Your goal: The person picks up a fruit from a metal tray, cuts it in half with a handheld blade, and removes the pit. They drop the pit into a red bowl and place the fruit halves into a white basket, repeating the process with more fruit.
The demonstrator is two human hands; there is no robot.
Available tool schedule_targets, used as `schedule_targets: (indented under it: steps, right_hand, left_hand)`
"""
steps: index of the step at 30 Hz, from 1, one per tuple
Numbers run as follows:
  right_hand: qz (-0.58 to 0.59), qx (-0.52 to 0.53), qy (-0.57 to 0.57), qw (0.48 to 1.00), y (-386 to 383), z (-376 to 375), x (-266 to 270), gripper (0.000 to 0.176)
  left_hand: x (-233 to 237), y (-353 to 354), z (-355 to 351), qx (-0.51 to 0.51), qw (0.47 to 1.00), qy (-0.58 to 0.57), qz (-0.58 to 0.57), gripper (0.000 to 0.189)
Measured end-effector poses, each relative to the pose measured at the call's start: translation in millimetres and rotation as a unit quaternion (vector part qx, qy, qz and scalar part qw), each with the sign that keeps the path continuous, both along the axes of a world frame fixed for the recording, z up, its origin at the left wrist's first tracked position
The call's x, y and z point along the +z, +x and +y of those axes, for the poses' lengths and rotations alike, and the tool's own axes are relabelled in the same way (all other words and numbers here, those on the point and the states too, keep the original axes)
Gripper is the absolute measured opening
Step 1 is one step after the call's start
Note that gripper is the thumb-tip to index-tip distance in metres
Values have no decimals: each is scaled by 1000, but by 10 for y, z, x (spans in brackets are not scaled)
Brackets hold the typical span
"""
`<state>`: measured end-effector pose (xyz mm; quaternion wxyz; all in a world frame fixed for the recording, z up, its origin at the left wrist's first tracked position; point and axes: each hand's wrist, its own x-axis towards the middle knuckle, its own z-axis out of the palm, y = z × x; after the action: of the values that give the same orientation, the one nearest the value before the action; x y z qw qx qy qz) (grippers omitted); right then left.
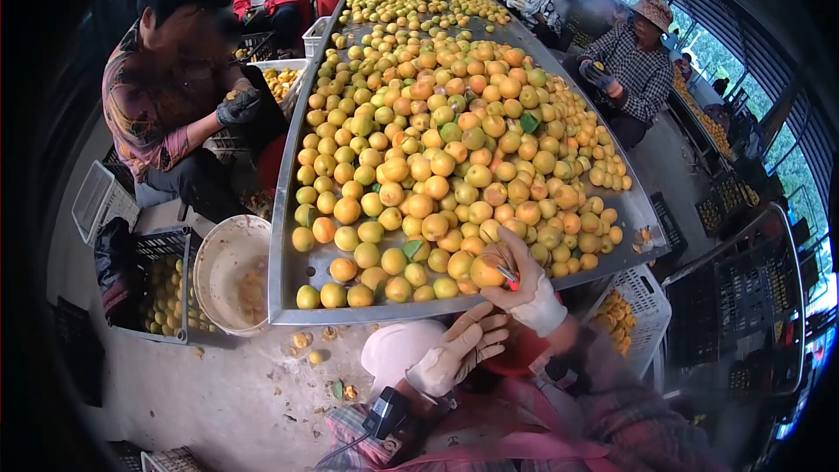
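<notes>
A broad heap of yellow-orange apricots (pixel 437 166) covers the metal table (pixel 278 236) in front of me. My right hand (pixel 521 287), in a stained white glove, reaches over the near edge. Its fingers curl around a small red-handled tool (pixel 509 274), whose working end is mostly hidden. They also touch an orange apricot (pixel 486 271) at the front of the heap. Lower and to the left, my left hand (pixel 460 351) is gloved too, palm up with fingers apart and nothing in it. A red container (pixel 517 351) shows partly beneath my hands.
A dirty white bucket (pixel 203 284) stands left of the table, beside a dark crate (pixel 188 288) of fruit. At right is a white basket (pixel 648 310) with apricot pieces. One person (pixel 175 96) sits at left, another (pixel 642 70) at right; more are farther back. Scraps litter the floor.
</notes>
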<state>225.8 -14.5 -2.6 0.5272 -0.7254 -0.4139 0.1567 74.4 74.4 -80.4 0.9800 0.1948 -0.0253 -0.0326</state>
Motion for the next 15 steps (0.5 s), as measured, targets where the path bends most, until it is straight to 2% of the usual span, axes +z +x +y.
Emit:
schedule_targets:
  steps: [2,3,5,8,10,11,13,14,15]
  right_hand:
    - [22,7,-13,1000,-192,-304,-46,85]
    - [35,15,-2,999,-319,-396,-28,85]
    - [29,-1,0,1000,-505,-609,-134,84]
    - [26,-15,-11,999,-703,-832,-112,80]
    - [15,-23,-2,1000,-780,-959,-143,77]
    - [43,-38,-6,998,-827,-1043,-84,77]
    - [197,-70,18,978,-879,-1217,32,61]
    - [284,-83,30,955,-889,-1314,62,54]
    - [266,-106,-23,958,-885,-1413,71,38]
  left_hand:
    - [157,-40,-24,44,996,82,14,62]
    - [188,-39,-46,30,996,83,24,62]
    - [231,-51,-116,66,985,158,-23,70]
    - [224,-81,-279,20,979,204,-11,77]
    - [195,-130,-385,2,981,191,13,78]
    - [222,-168,-425,33,973,227,39,77]
    - [235,-219,-463,85,949,296,74,74]
    - [260,-241,-459,75,946,305,75,74]
    - [294,-265,-444,77,941,323,66,72]
